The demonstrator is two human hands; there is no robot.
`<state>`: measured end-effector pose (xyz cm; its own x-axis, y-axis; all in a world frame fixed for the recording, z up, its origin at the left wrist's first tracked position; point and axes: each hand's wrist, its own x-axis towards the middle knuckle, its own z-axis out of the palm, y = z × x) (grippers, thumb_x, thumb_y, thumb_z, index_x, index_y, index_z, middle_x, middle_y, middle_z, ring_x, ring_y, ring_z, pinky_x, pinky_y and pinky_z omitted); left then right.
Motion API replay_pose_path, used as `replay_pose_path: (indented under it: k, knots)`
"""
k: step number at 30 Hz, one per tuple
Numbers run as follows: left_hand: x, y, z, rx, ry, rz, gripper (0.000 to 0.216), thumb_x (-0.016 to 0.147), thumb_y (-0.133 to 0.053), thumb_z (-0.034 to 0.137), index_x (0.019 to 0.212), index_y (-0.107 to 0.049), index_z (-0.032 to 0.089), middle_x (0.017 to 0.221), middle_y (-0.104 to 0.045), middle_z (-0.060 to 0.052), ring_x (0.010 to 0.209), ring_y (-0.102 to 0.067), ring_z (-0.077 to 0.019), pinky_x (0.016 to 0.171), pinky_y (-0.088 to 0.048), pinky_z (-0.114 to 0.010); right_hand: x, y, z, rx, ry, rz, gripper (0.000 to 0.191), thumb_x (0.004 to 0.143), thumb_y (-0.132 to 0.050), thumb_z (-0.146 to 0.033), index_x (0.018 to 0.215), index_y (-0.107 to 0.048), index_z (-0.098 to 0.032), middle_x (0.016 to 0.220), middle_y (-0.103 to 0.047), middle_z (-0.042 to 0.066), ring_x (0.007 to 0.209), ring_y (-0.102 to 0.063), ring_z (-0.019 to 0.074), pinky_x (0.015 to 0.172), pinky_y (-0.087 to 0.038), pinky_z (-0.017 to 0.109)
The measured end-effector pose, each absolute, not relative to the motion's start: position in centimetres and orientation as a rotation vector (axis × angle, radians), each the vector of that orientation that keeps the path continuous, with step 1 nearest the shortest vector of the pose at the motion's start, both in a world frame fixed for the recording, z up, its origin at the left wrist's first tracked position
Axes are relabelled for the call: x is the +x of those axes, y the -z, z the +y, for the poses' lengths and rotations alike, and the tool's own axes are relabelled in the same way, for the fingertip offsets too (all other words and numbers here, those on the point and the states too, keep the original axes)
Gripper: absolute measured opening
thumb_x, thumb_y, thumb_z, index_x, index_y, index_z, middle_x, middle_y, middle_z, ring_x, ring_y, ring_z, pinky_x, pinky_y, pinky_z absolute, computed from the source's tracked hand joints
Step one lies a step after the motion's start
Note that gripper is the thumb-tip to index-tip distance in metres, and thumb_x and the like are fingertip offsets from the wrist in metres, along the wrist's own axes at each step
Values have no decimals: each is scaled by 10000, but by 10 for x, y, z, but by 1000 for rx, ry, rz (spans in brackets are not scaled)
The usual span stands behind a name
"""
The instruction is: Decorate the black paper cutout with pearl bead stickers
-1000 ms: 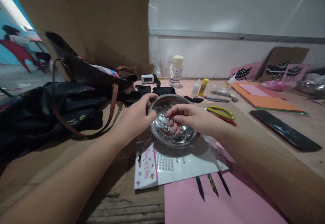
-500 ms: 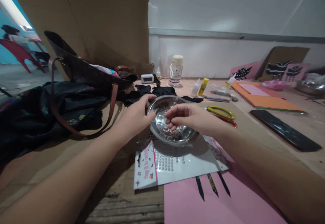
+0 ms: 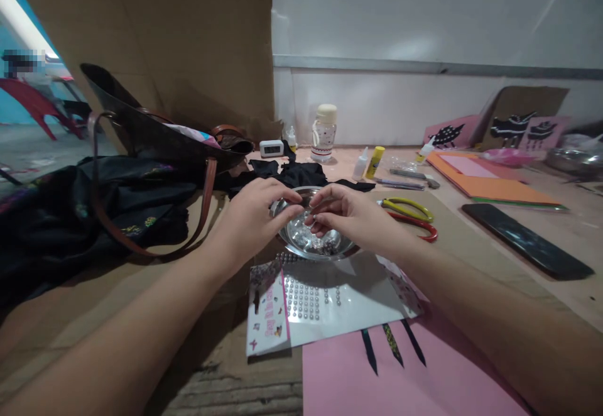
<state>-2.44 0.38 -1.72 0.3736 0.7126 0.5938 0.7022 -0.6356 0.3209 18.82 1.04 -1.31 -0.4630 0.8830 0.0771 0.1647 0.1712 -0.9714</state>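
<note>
A shiny metal bowl (image 3: 311, 254) with small bead-like pieces (image 3: 325, 243) at its bottom stands in front of me. Over its left side, my left hand (image 3: 261, 218) has thumb and forefinger apart, nothing visible between them. Above the bowl's right side is my right hand (image 3: 346, 215), its fingertips pinched together around something too small to make out. Just nearer than the bowl lies a sheet of stick-on pearls (image 3: 304, 300), partly used. Beneath it is pink paper (image 3: 348, 378) with three dark pointed strips (image 3: 393, 344).
Scissors (image 3: 409, 208) with yellow and red handles and a black phone (image 3: 527, 240) lie at the right. Behind stand a bottle (image 3: 324, 132), a glue stick (image 3: 375, 161) and a clock (image 3: 272, 148). A bag (image 3: 151, 136) and dark cloth (image 3: 94, 208) fill the left.
My left hand has let go of the bowl's rim and moved right, toward my right hand. The bowl, tilted before, now sits flatter. The right hand stays pinched.
</note>
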Motion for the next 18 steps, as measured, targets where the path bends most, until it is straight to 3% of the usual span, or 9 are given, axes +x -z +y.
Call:
replay_pose_path:
  k: [8,18]
  knots:
    - [-11,23,-4,2623,-1115,1197,63,854,-741,207,914,-723,199,913,-732,-13,882,-608,-194,817,-453,-345,187,17,7,-946,-1250,-1816,150,845,-601,-105,919,-559,-228,771,-714,-15,717,-685,143,683,-532,305]
    - [-10,18,-7,2555,-1132,1191,71,875,-660,156,887,-727,177,881,-732,-16,857,-611,-183,813,-442,-332,186,20,9,-895,-1283,-1777,130,845,-615,-118,916,-591,-224,799,-710,-14,726,-698,144,688,-564,312]
